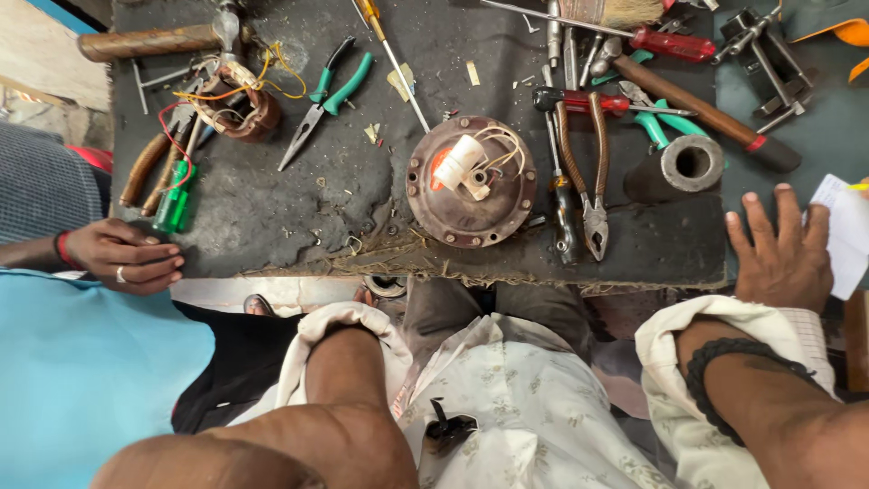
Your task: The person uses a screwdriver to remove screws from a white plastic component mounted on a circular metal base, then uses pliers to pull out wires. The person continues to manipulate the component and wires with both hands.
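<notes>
The right hand (pixel 780 254) lies flat on the near right corner of the desk (pixel 272 217), fingers spread, gripping nothing. Its fingertips are just beside a white sheet of paper (pixel 846 231) at the right edge, and the picture does not show whether they touch it. A black braided band (pixel 724 362) circles that wrist below a rolled pale sleeve. The left forearm bends inward across the body, and the left hand is hidden behind the arm and shirt, so whether it is spread or pressed together cannot be told.

Nearest the right hand, toward the middle of the desk, a short grey metal cylinder (pixel 679 167) lies on its side with its bore facing the near edge. Left of it, brown-handled pliers (pixel 584 172) lie with their jaws pointing to the near edge. At the middle of the near edge sits a round rust-brown motor housing (pixel 471 213) with a white plastic part (pixel 462 161) and pale wires on top. Green-handled long-nose pliers (pixel 326 95) lie farther left, and a wound copper coil (pixel 237 104) with yellow and red leads rests near the far left corner beside a wooden-handled hammer (pixel 149 42).

Another person's hand (pixel 127 256), wearing a ring, rests curled at the near left corner, next to a green screwdriver handle (pixel 172 204).
</notes>
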